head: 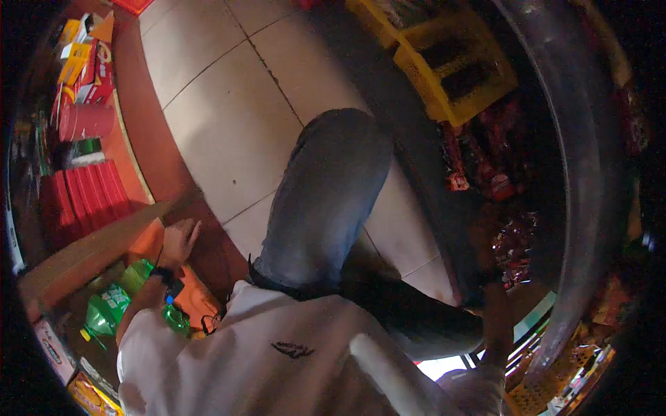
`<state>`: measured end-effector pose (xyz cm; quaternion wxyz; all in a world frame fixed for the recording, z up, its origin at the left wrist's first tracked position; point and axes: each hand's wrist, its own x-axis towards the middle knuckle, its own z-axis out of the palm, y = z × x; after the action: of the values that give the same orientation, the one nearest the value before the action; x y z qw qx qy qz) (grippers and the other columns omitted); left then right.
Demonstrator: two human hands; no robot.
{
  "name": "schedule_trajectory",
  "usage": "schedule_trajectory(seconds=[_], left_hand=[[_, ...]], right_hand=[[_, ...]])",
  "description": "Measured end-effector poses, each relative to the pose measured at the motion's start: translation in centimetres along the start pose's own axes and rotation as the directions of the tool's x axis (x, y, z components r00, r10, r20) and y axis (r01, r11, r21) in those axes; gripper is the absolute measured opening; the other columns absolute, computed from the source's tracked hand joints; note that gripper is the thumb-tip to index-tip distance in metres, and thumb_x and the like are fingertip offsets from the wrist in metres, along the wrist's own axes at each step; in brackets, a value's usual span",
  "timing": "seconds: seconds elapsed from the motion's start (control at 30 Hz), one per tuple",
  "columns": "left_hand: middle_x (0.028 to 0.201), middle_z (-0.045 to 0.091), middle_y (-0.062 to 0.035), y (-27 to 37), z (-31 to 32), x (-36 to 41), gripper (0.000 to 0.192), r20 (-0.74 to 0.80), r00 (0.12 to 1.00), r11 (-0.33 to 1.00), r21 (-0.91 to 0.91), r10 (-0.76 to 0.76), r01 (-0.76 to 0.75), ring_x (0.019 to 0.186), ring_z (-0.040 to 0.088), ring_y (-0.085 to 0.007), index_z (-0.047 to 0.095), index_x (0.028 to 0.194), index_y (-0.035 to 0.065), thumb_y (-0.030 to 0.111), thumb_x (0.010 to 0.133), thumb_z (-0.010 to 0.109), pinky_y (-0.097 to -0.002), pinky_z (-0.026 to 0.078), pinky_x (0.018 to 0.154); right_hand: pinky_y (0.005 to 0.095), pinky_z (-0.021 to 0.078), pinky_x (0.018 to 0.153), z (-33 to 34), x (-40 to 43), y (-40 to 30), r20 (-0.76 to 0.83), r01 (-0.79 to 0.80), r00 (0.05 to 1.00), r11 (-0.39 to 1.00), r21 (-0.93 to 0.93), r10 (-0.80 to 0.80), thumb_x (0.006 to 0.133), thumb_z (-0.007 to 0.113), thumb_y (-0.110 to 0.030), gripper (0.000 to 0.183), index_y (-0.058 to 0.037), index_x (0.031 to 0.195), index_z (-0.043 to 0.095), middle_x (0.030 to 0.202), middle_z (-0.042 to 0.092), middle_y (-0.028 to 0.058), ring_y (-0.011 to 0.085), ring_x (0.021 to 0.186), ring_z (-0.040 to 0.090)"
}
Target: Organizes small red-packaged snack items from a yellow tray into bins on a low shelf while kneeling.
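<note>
My left hand (179, 242) is at the left, its fingers apart, beside an orange panel (147, 239) at the edge of a wooden shelf (99, 249). A dark watch is on that wrist. Green plastic bottles (106, 310) lie around the forearm, one with a yellow cap, and an orange bag-like thing (197, 299) is just below the wrist. My right arm (497, 327) reaches up into deep shadow at the right, near shiny wrapped packets (515, 249). The right hand is lost in the dark, so what it touches cannot be told.
Pale floor tiles (234, 104) lie ahead of my bent knee (333, 171). On the left shelf are red boxes (91, 195), a pink-red cup (86, 122) and cartons (96, 78). A yellow plastic crate (442, 99) stands at the upper right, inside a curved grey edge (567, 130).
</note>
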<state>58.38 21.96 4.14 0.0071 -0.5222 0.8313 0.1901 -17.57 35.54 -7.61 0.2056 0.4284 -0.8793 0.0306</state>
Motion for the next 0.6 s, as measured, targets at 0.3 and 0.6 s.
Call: schedule_trajectory(seconds=[0.3,0.6], left_hand=[[0.078,0.063,-0.0205,0.8,-1.7,-0.7,0.034,0.004,0.993,0.992,0.028,-0.119,0.119,0.073,0.062,-0.0426,0.057,0.078,0.0036,0.03,0.098,0.063,-0.051,0.049,0.064],[0.075,0.064,-0.0183,1.1,-1.5,-0.1,0.032,-0.15,0.987,0.999,0.013,-0.049,0.051,0.07,0.063,-0.0408,0.057,0.077,0.0042,0.029,0.095,0.069,-0.0495,0.049,0.06]], right_hand=[[0.0549,0.0468,0.104,2.8,-1.5,-1.4,-0.046,-0.154,0.987,0.987,-0.057,0.151,0.096,0.063,-0.036,0.063,0.0017,0.144,0.048,0.141,0.054,0.0248,0.0429,0.124,0.056],[0.0466,0.0521,0.098,1.6,-1.4,-5.2,-0.291,-0.054,0.957,0.986,-0.16,0.005,0.1,0.057,-0.044,0.071,0.0092,0.145,0.043,0.134,0.058,0.029,0.0418,0.111,0.064]])
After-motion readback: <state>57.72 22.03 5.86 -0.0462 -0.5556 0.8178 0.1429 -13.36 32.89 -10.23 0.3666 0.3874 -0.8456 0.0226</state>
